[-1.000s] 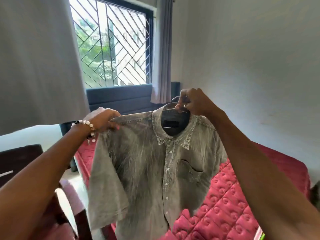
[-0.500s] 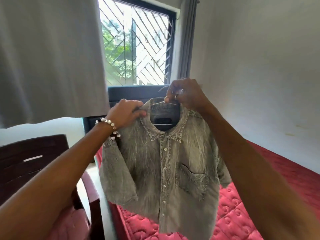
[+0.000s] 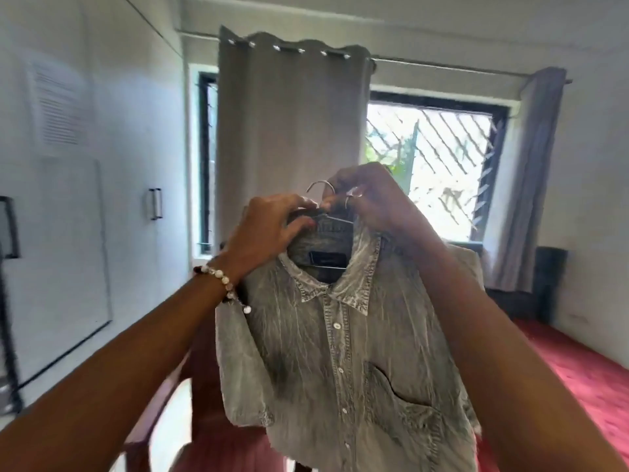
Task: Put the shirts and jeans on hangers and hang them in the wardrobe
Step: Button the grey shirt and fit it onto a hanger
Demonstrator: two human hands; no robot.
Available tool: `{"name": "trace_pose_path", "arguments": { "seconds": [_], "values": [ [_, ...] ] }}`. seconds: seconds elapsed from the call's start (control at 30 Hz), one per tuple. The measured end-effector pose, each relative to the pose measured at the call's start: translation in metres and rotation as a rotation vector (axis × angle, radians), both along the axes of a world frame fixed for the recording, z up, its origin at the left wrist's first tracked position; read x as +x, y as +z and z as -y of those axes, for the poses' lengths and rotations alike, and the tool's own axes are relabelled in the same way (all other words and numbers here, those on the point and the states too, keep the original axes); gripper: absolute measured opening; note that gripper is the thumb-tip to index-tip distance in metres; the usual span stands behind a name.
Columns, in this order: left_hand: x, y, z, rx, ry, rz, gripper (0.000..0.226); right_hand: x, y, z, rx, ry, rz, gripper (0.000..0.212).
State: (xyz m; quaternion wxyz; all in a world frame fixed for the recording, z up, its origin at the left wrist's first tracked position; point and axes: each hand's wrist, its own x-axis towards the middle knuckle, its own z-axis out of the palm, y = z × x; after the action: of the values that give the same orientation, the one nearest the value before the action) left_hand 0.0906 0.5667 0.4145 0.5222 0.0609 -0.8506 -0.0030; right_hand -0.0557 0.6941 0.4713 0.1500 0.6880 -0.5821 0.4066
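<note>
The view is swinging left, away from the bed [image 3: 578, 369] and toward the white wardrobe [image 3: 68, 233], so hanging looks next. The left hand [image 3: 269, 229] is moving in from the shoulder to pinch the collar, while the right hand [image 3: 371, 199] is gripping the hanger [image 3: 318, 187] neck. The shirt [image 3: 343, 369] is hanging high in the middle: faded grey denim, buttoned, one chest pocket.
</note>
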Motion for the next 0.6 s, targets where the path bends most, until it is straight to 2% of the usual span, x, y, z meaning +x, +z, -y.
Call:
{"name": "trace_pose_path", "arguments": {
  "seconds": [0.13,0.23,0.6],
  "values": [
    [0.113,0.008,-0.003,-0.175,0.331,0.035,0.034,0.093,0.017,0.021,-0.013,0.168,-0.018,0.014],
    [0.198,0.014,-0.016,-0.231,0.469,0.024,0.038,0.165,0.023,0.029,-0.035,0.295,-0.007,0.010],
    [0.485,0.019,-0.094,-0.382,1.020,-0.007,0.031,0.447,0.016,0.043,-0.213,0.715,0.141,0.013]
  ]
}}
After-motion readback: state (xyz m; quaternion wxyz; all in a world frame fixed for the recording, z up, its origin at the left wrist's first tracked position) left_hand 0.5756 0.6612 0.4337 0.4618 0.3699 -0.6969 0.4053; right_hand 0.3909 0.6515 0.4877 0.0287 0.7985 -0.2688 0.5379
